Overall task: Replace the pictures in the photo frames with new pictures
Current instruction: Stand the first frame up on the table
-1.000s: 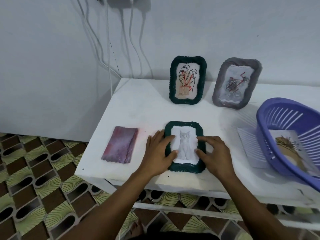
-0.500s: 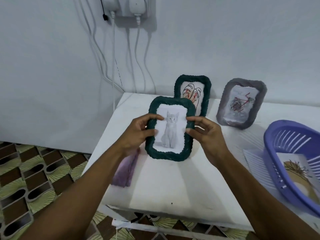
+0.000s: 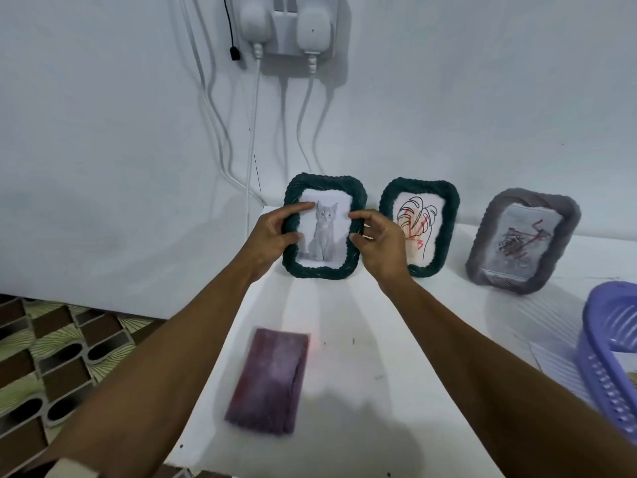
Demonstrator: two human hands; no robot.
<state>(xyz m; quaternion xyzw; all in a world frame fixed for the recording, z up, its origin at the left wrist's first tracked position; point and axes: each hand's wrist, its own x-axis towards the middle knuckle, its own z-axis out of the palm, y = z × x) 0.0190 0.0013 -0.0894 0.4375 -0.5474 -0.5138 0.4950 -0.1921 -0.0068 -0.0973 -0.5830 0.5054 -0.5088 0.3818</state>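
Note:
A dark green frame with a grey kitten picture (image 3: 324, 232) stands upright at the back of the white table (image 3: 362, 339), against the wall. My left hand (image 3: 272, 236) grips its left edge, thumb on the front. My right hand (image 3: 377, 241) pinches its right edge. To the right stands a second green frame (image 3: 422, 225) with a line drawing scribbled in red, partly hidden by my right hand. Further right a grey frame (image 3: 524, 241) leans on the wall with a scribbled picture.
A folded purple cloth (image 3: 270, 379) lies on the table near the front left. A purple plastic basket (image 3: 610, 357) sits at the right edge over a white ribbed sheet (image 3: 548, 357). Chargers and cables (image 3: 255, 132) hang on the wall above the frames.
Both hands lifted the kitten frame off the table front, carried it back, and stood it upright against the wall left of the other green frame.

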